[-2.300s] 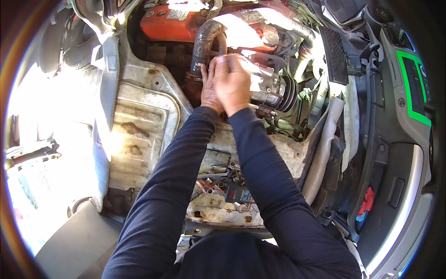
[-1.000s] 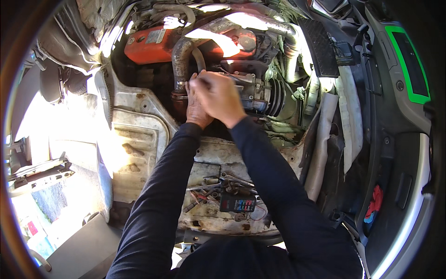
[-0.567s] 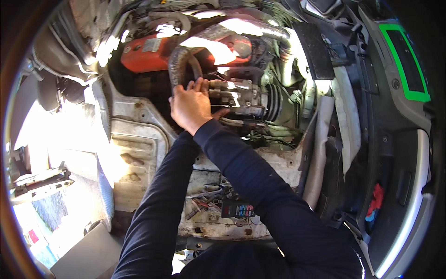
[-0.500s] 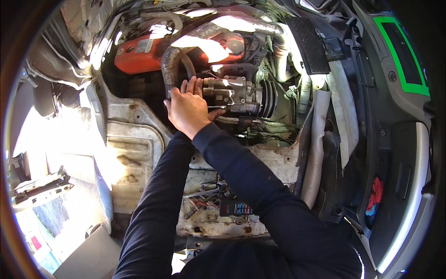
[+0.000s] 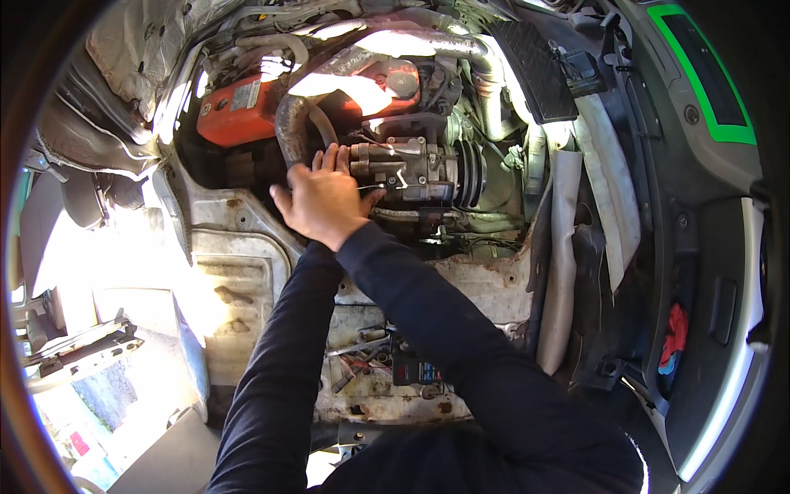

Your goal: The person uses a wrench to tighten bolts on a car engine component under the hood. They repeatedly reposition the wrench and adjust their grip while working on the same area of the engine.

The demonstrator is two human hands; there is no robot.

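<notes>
My right hand (image 5: 325, 206) lies over my left hand, beside the curved rusty pipe (image 5: 292, 123) and the metal compressor (image 5: 411, 169) with its black pulley. Its thumb juts left and its fingers are bent around something hidden. My left hand (image 5: 333, 160) is mostly hidden, with stretched fingertips showing above the right and its thumb apart at the right, against the compressor's near end. A thin shiny piece at the hands' right side is too small to name. A red engine cover (image 5: 234, 115) sits behind.
Below the engine opening, tools (image 5: 362, 358) and a black meter-like device (image 5: 407, 370) lie on rusty sheet metal (image 5: 469, 296). Loose grey trim strips (image 5: 555, 255) and a dark tread plate (image 5: 535, 70) stand right. A dark door panel (image 5: 712, 321) holding red cloth (image 5: 675, 329) lines the far right.
My right hand has shifted left over my left hand, and its thumb has swung outward. The whole view has shifted slightly, with the engine now a little further left.
</notes>
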